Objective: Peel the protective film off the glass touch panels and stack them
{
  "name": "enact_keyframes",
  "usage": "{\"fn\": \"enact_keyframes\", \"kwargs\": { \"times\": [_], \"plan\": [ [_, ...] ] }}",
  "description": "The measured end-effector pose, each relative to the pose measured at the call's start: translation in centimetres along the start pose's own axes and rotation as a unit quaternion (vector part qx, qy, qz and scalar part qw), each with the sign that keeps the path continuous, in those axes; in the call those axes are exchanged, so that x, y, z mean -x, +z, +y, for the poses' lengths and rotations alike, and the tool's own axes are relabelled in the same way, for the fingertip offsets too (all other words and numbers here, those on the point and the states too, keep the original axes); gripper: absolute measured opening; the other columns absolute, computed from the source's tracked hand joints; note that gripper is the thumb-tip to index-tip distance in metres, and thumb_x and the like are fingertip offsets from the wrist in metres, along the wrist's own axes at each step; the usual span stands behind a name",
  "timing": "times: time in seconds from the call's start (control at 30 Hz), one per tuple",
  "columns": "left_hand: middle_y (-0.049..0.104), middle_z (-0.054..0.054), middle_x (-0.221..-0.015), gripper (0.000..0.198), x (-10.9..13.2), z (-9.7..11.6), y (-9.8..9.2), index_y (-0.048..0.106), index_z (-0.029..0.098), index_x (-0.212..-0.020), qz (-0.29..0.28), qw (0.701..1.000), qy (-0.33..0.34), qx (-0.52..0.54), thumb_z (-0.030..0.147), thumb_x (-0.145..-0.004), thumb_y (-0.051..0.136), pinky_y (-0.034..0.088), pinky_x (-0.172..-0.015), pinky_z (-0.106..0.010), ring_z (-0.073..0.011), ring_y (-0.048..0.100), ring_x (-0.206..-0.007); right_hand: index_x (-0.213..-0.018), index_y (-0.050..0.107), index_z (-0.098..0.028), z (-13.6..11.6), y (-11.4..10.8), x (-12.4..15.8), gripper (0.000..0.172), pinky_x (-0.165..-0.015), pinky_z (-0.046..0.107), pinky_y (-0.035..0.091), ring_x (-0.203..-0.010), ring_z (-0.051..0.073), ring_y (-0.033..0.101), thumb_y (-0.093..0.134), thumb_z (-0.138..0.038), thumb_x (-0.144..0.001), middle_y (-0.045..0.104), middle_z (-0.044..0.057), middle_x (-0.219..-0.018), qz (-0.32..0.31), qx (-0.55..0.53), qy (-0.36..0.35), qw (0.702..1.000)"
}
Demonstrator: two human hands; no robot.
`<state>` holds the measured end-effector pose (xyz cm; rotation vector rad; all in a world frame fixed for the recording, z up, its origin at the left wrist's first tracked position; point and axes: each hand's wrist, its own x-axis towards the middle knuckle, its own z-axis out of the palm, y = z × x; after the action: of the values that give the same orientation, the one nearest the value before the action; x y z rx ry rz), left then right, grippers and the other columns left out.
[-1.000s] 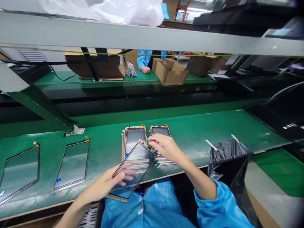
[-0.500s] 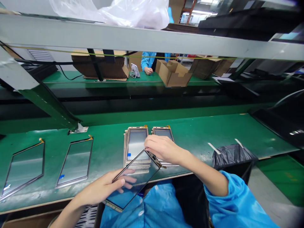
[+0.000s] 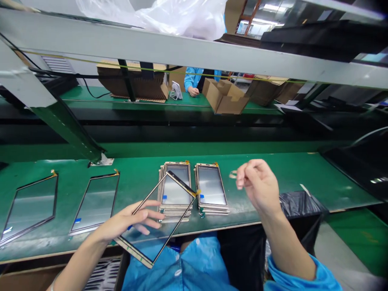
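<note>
My left hand [image 3: 136, 220] grips a framed glass touch panel [image 3: 178, 229] by its left edge, tilted above the bench's front edge; the fingers show through the clear glass. An orange flex tab sticks out from the panel's upper right corner. To the right, my right hand [image 3: 257, 182] is raised over the bench, fingertips pinched on a small pale strip [image 3: 233, 174]. Behind the held panel stands a stack of touch panels [image 3: 177, 180], partly covered by it. A second stack of panels [image 3: 212, 186] is beside it, between my two hands.
Two single panels [image 3: 94, 202] [image 3: 30, 206] lie on the green bench [image 3: 139, 182] at left. A bin with a black bag [image 3: 300, 204] hangs at the front right edge. A shelf beam [image 3: 182, 52] crosses above; beyond it are a cardboard box [image 3: 226, 97] and a co-worker's hand [image 3: 193, 92].
My right hand has left the panel's top edge and moved right, carrying a small pale strip. My left hand still holds the panel, which has shifted slightly left and up.
</note>
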<state>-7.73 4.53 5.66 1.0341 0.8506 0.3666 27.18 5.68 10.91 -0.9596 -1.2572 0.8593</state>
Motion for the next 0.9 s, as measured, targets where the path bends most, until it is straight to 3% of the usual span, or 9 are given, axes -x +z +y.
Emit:
{"fn": "enact_keyframes", "kwargs": {
  "times": [0.07, 0.13, 0.2, 0.3, 0.5, 0.7, 0.77, 0.83, 0.9],
  "plan": [
    [0.064, -0.015, -0.121, 0.05, -0.2, 0.1, 0.7, 0.047, 0.019, -0.129, -0.011, 0.999, -0.003, -0.033, 0.046, -0.088, 0.054, 0.053, -0.077, -0.032, -0.0267, 0.065, -0.103, -0.087, 0.049, -0.023, 0.6, 0.7, -0.3, 0.009, -0.051, 0.022, 0.045, -0.054, 0.01, 0.052, 0.057, -0.024, -0.087, 0.057, -0.004, -0.069, 0.003, 0.12, -0.064, 0.991],
    [0.064, -0.015, -0.121, 0.051, -0.4, 0.3, 1.7, 0.047, 0.018, -0.129, -0.025, 0.997, -0.006, -0.066, 0.047, -0.088, 0.051, 0.052, -0.081, -0.034, -0.0267, 0.064, -0.104, -0.093, 0.053, -0.022, 1.4, 2.2, -0.4, 0.009, -0.059, 0.026, 0.046, -0.062, 0.012, 0.053, 0.057, -0.021, -0.086, 0.056, -0.001, -0.075, -0.12, 0.242, -0.118, 0.956],
    [0.064, -0.015, -0.122, 0.051, -0.4, 0.6, 2.5, 0.047, 0.017, -0.129, -0.032, 0.995, -0.009, -0.097, 0.048, -0.088, 0.051, 0.052, -0.082, -0.034, -0.0268, 0.063, -0.106, -0.099, 0.055, -0.019, 1.9, 3.8, -0.4, 0.011, -0.066, 0.028, 0.046, -0.071, 0.015, 0.052, 0.055, -0.019, -0.088, 0.055, 0.002, -0.08, -0.258, 0.321, -0.163, 0.897],
    [0.064, -0.013, -0.122, 0.049, -0.1, 1.2, 3.5, 0.048, 0.019, -0.131, -0.029, 0.99, -0.015, -0.138, 0.046, -0.09, 0.049, 0.052, -0.082, -0.033, -0.0258, 0.063, -0.106, -0.097, 0.055, -0.017, 1.6, 5.2, -0.6, 0.008, -0.07, 0.03, 0.045, -0.08, 0.018, 0.051, 0.05, -0.018, -0.091, 0.054, 0.006, -0.087, -0.351, 0.37, -0.199, 0.837],
    [0.069, -0.008, -0.115, 0.04, 0.7, 1.6, 4.1, 0.056, 0.023, -0.127, -0.001, 0.986, 0.001, -0.168, 0.037, -0.09, 0.05, 0.053, -0.076, -0.03, -0.0246, 0.066, -0.1, -0.088, 0.053, -0.018, 0.3, 5.4, -1.6, 0.009, -0.068, 0.027, 0.042, -0.078, 0.017, 0.049, 0.046, -0.016, -0.094, 0.052, 0.005, -0.087, -0.44, 0.408, -0.19, 0.777],
    [0.069, -0.01, -0.115, 0.037, 0.1, 1.2, 3.5, 0.059, 0.021, -0.122, -0.006, 0.995, 0.013, -0.094, 0.037, -0.089, 0.054, 0.053, -0.076, -0.031, -0.0257, 0.067, -0.099, -0.084, 0.053, -0.017, 0.0, 5.6, -0.1, 0.023, -0.062, 0.03, 0.042, -0.074, 0.019, 0.048, 0.034, -0.014, -0.096, 0.055, 0.008, -0.083, -0.426, 0.44, -0.269, 0.744],
    [0.068, -0.013, -0.116, 0.041, -0.6, 1.3, 2.7, 0.056, 0.019, -0.123, 0.033, 0.999, 0.038, -0.016, 0.038, -0.087, 0.057, 0.054, -0.076, -0.033, -0.0274, 0.067, -0.099, -0.084, 0.053, -0.018, -1.2, 3.6, 2.1, 0.023, -0.06, 0.03, 0.043, -0.072, 0.019, 0.049, 0.033, -0.013, -0.096, 0.057, 0.008, -0.081, -0.422, 0.417, -0.257, 0.763],
    [0.066, -0.013, -0.121, 0.044, -1.3, 1.3, 1.7, 0.052, 0.021, -0.127, 0.111, 0.988, 0.077, 0.08, 0.037, -0.086, 0.058, 0.054, -0.076, -0.032, -0.0275, 0.066, -0.102, -0.085, 0.052, -0.021, -2.6, -0.2, 5.0, 0.018, -0.06, 0.029, 0.046, -0.071, 0.018, 0.052, 0.039, -0.017, -0.095, 0.058, 0.005, -0.078, -0.398, 0.362, -0.176, 0.824],
    [0.062, -0.011, -0.126, 0.047, -1.9, 1.1, 0.6, 0.045, 0.024, -0.133, 0.183, 0.96, 0.12, 0.174, 0.032, -0.088, 0.056, 0.053, -0.079, -0.029, -0.0252, 0.062, -0.109, -0.077, 0.051, -0.024, -3.3, -5.0, 7.7, 0.018, -0.057, 0.026, 0.048, -0.065, 0.016, 0.055, 0.045, -0.026, -0.094, 0.056, 0.002, -0.071, -0.283, 0.326, -0.066, 0.9]
  ]
}}
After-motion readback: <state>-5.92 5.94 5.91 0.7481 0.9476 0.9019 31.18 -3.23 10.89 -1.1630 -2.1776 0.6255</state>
